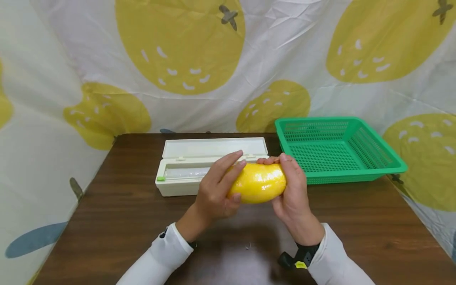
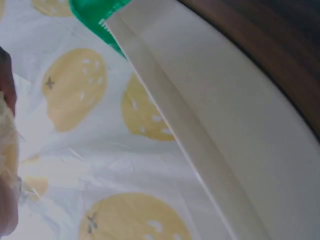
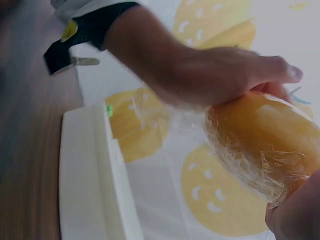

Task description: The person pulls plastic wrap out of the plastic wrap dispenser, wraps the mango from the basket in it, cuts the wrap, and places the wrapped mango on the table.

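A yellow mango in shiny clear cling film is held between both hands above the table. My left hand holds its left end, thumb below and fingers over the top. On the right end, my right hand grips with the thumb and curled fingers. The right wrist view shows film bunched and creased on the underside of the mango. Behind the hands stands a white cling film box, lid raised, with a roll of clear film inside; the left hand partly hides it.
A green plastic basket stands at the back right of the dark wooden table. A patterned cloth hangs behind and beside the table. A small scrap lies near the front.
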`<action>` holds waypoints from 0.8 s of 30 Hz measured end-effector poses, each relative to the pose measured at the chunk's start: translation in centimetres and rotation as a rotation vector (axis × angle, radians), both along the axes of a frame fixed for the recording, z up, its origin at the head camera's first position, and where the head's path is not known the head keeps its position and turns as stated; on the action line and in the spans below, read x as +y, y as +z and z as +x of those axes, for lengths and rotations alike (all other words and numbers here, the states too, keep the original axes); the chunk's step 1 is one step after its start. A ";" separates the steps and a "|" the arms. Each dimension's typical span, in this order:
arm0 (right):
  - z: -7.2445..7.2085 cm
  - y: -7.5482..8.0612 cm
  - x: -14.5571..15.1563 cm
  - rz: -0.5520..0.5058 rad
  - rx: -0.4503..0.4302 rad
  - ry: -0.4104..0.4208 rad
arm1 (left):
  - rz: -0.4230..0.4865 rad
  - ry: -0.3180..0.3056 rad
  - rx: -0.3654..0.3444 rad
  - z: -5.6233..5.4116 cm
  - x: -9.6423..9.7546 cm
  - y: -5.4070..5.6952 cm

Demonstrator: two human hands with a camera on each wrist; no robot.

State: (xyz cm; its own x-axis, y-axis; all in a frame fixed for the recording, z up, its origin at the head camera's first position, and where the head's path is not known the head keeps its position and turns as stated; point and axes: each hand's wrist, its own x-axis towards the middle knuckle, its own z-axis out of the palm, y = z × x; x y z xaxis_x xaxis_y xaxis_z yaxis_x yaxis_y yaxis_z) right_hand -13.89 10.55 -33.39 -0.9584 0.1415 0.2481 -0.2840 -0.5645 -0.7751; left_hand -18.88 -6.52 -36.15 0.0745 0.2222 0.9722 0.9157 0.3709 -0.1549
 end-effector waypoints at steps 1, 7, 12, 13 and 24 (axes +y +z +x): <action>0.1 0.1 0.0 -0.008 0.016 0.006 | 0.054 -0.037 -0.035 -0.1 0.1 -0.1; 0.3 0.4 -0.1 -0.050 0.071 0.041 | 0.354 -0.336 -0.462 0.6 1.5 -0.8; 0.0 -0.2 0.0 -0.097 0.069 0.099 | 0.642 -0.565 -0.961 2.2 2.6 -0.7; -0.1 -0.4 0.0 -0.112 0.073 0.114 | 0.704 -0.601 -1.069 2.4 2.7 -0.5; -0.5 -1.2 -0.7 -0.115 0.069 0.087 | 0.949 -0.844 -1.664 2.5 2.2 0.7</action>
